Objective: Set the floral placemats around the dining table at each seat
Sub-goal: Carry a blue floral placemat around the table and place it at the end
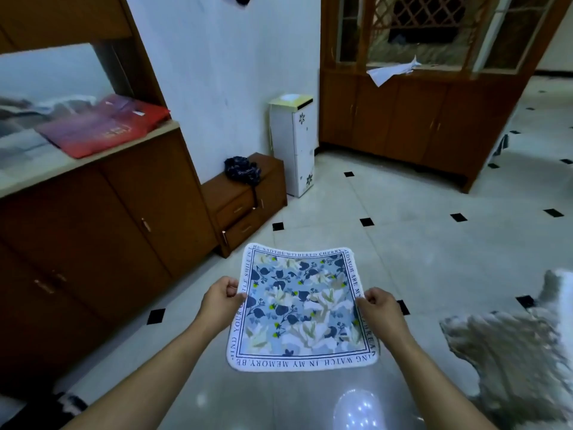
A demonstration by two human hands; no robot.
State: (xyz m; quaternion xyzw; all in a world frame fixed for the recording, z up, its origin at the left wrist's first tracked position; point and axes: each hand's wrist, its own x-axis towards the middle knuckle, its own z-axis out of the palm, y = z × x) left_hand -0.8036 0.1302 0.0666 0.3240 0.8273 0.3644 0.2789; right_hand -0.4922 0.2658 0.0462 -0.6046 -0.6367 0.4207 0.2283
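A square floral placemat [302, 308], blue and white with a lettered border, is held flat in the air above the tiled floor. My left hand [220, 301] pinches its left edge. My right hand [379, 307] pinches its right edge. Both arms reach forward from the bottom of the view. A grey-white lace-patterned cloth [508, 352] shows at the right edge; I cannot tell whether it covers the dining table.
A long wooden cabinet [102, 231] with a red bag [102, 128] on its counter lines the left. A low drawer unit [248, 203] and a white floor-standing unit [293, 144] stand by the wall. A tall wooden cabinet [418, 119] is at the back right.
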